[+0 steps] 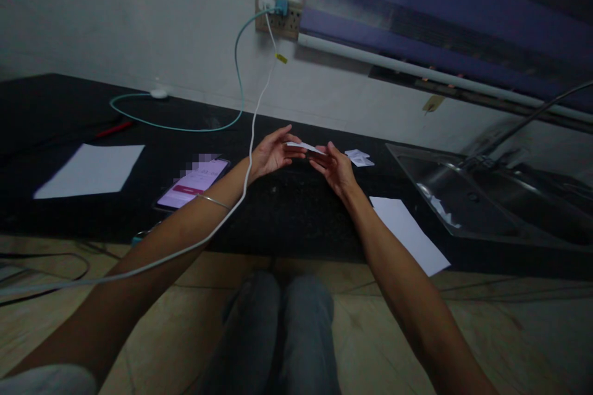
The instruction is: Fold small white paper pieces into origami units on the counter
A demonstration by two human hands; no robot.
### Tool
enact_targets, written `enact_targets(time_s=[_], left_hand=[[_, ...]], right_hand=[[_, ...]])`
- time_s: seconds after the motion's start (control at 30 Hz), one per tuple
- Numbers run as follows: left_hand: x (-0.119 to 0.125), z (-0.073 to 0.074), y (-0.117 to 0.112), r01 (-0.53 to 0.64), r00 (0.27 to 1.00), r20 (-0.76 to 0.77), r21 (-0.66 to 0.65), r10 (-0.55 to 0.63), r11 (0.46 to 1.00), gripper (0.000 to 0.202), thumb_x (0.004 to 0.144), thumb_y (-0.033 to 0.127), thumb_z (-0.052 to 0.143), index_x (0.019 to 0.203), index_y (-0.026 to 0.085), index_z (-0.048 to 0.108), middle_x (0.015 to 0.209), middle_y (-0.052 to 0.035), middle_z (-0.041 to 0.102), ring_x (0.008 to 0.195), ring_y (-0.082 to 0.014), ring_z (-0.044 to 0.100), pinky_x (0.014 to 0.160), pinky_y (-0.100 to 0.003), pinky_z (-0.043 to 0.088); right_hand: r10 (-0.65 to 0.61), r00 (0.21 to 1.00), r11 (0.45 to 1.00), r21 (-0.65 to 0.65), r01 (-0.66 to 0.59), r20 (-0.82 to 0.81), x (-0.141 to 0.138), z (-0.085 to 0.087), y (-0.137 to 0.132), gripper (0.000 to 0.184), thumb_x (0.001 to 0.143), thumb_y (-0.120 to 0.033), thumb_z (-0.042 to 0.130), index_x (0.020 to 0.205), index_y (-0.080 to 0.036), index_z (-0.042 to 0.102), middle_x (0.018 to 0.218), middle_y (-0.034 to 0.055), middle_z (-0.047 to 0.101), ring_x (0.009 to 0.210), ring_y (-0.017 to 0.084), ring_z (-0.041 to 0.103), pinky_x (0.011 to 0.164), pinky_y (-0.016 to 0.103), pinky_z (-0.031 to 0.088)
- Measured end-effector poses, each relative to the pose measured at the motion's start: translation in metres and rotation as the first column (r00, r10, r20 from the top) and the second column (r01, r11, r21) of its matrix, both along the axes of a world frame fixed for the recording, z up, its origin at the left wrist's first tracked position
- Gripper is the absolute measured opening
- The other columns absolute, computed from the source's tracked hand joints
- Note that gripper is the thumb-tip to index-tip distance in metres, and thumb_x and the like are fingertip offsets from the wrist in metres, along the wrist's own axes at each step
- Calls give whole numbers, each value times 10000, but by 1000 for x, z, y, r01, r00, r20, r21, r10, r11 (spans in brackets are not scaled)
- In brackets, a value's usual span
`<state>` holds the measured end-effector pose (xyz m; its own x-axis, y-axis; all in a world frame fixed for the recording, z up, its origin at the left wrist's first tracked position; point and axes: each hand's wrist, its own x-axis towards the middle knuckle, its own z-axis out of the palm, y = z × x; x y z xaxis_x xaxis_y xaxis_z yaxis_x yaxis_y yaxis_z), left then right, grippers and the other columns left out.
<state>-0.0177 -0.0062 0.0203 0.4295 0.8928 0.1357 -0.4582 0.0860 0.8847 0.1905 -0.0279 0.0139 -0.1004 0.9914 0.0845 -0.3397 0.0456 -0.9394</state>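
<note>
My left hand [272, 151] and my right hand [334, 168] meet above the black counter [287, 210], both pinching a small white piece of paper [306, 147] held flat between them. The left fingers curl around its left end, and the right fingertips grip its right end. A thin bangle sits on my left forearm. A white cable [252, 136] crosses over that forearm.
A lit phone [193, 184] lies left of my hands. White sheets lie at far left [90, 171] and at the counter's front right [410, 234]. Small folded papers [359, 158] rest behind my right hand. A steel sink [482, 200] is at right. A wall socket [277, 14] holds two chargers.
</note>
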Motion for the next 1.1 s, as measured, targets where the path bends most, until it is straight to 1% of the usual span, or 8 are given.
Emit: enact_targets(time_s=[0.13,0.27,0.4,0.5,0.6,0.7,0.8,1.1], left_hand=[[-9,3,-6,35,999,-13,53,-34,998,267,832,369,660,926,141,760,935,-112,771,792,-185,735,645,-241,547],[-14,7,-11,33,999,4,105,-33,994,321,765,287,645,1010,115,759,988,-133,766,854,-208,725,665,-260,552],[-15,7,-13,-18,999,39,176,12,984,382,726,216,651,1081,120,751,1053,-119,759,911,-207,720,728,-278,559],[-14,5,-12,-39,999,35,206,32,978,400,735,225,673,1119,138,744,1085,-114,754,958,-216,723,741,-280,554],[-11,5,-10,-98,993,-38,210,108,973,338,754,259,737,1073,150,742,1055,-108,757,930,-200,731,685,-248,533],[-7,4,-6,-165,973,-127,211,194,963,277,783,323,780,989,145,728,1006,-114,758,870,-180,734,598,-220,492],[-5,2,-3,-210,950,-186,221,252,953,275,828,381,771,956,146,707,994,-124,757,848,-173,734,569,-218,472],[-1,-2,-1,-191,926,-277,243,257,951,303,865,434,742,983,169,657,1036,-128,760,793,-149,729,533,-189,465]], right_hand=[[53,999,997,48,-54,9,7,1,1,277,766,-415,711,949,-208,734,997,70,779,971,239,727,994,473,548],[107,993,988,106,-113,59,9,3,-4,319,700,-303,767,1009,-226,743,1003,50,775,932,220,737,951,450,571],[72,991,982,166,-89,110,6,2,-7,375,672,-382,846,1007,-244,748,1022,46,771,891,196,739,866,386,607],[-17,992,983,181,-6,128,4,0,-5,367,683,-471,847,948,-234,754,976,55,775,828,178,739,812,354,617],[-85,986,980,190,57,142,5,-1,-2,371,696,-517,832,911,-225,753,947,64,776,799,172,737,795,347,620],[-109,983,979,189,80,148,4,-1,-1,377,689,-529,835,888,-219,753,928,65,777,774,167,733,798,348,621],[-123,980,979,183,94,155,3,-1,-2,387,682,-541,837,876,-216,752,914,67,778,759,165,730,806,352,623],[-150,966,972,210,106,209,4,-6,4,441,672,-615,812,847,-218,734,813,36,756,719,150,716,707,289,603]])
